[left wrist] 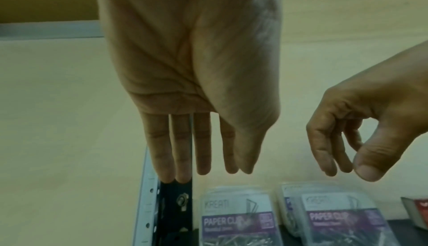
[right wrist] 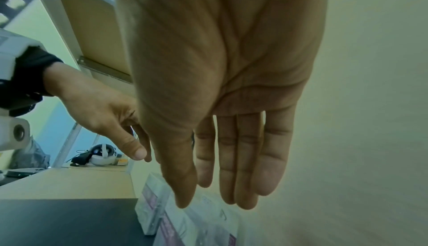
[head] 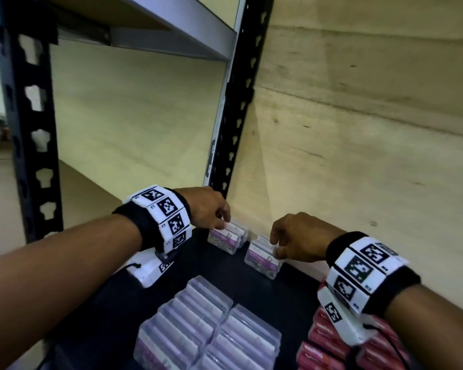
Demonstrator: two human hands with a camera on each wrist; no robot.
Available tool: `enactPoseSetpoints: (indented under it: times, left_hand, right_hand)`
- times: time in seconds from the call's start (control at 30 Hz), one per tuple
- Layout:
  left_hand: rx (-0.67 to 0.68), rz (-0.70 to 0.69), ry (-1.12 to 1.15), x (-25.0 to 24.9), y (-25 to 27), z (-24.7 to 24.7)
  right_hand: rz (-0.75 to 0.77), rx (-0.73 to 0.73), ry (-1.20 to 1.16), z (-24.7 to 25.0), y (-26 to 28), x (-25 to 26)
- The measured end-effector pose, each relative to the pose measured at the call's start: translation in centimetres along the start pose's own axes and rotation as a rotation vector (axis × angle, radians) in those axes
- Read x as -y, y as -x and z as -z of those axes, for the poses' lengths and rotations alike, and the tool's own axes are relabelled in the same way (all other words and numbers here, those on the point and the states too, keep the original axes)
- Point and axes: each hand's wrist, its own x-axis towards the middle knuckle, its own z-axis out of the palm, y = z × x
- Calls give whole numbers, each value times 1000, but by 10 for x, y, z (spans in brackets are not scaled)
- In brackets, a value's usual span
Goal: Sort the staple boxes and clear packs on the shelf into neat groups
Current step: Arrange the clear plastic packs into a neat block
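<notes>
Two small stacks of clear paper clip packs stand at the back of the black shelf [head: 211, 265]: the left stack [head: 226, 237] [left wrist: 238, 219] and the right stack [head: 262, 260] [left wrist: 336, 219]. My left hand [head: 223, 222] [left wrist: 203, 173] hovers just over the left stack, fingers straight and holding nothing. Just above the right stack [right wrist: 185, 222], my right hand [head: 275, 244] [right wrist: 220, 195] is loosely open and empty. A larger block of clear packs [head: 206, 324] lies nearer me. Red staple boxes [head: 326, 345] are piled at the right, partly hidden under my right wrist.
A black slotted upright [head: 241, 102] rises right behind the left stack, and a pale wall [head: 358, 156] closes the back and right. A grey upper shelf [head: 171, 28] hangs overhead. Bare black shelf lies left of the packs. A headset [right wrist: 102, 155] sits on a far table.
</notes>
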Motion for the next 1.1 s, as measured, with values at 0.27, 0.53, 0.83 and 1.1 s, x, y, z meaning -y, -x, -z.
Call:
enactPoseSetpoints:
  times: [0.27,0.53,0.83,1.1]
  left_hand:
    - [41,-26,5,14,-13,-15]
    - [51,-6,-21,9,-12,-18]
    - [133,-20,-27,1,-2,-11]
    - [200,0,22,-12,12,-9]
  right_hand:
    - [46,30,26,-7,-18,4]
    - [50,43,-22,-7,-20,3]
    - [56,39,-91,-10,-12,2]
    - [75,42,-122,-13,3,6]
